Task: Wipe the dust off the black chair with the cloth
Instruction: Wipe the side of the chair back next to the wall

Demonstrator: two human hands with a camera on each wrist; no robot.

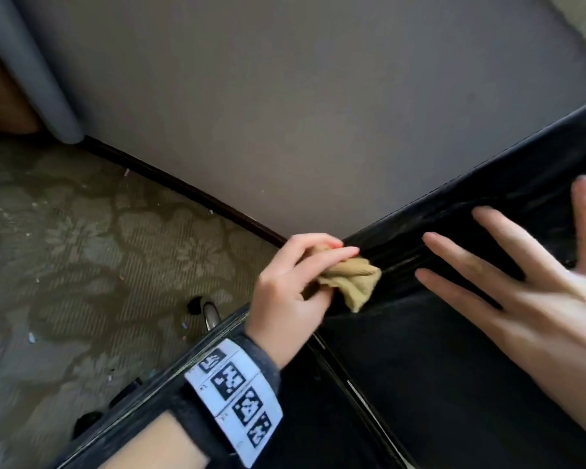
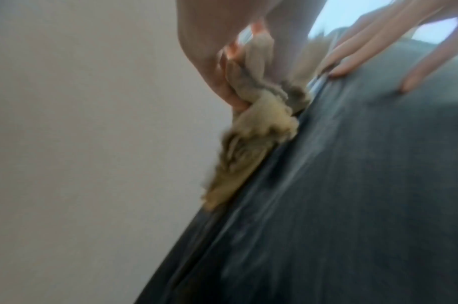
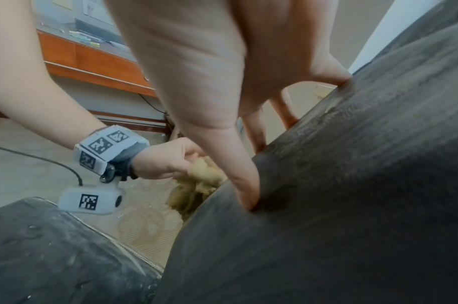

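Note:
The black chair fills the lower right of the head view, its backrest edge running up to the right. My left hand grips a crumpled tan cloth and holds it against the backrest's left end. In the left wrist view the cloth hangs blurred along the chair's edge. My right hand lies with straight, spread fingers pressing on the backrest, right of the cloth. The right wrist view shows its fingertips dug into the dusty black cushion, with the cloth beyond.
A grey wall stands close behind the chair, with a dark skirting board and patterned carpet to the left. A chrome chair leg shows below the left hand. A wooden desk stands further off.

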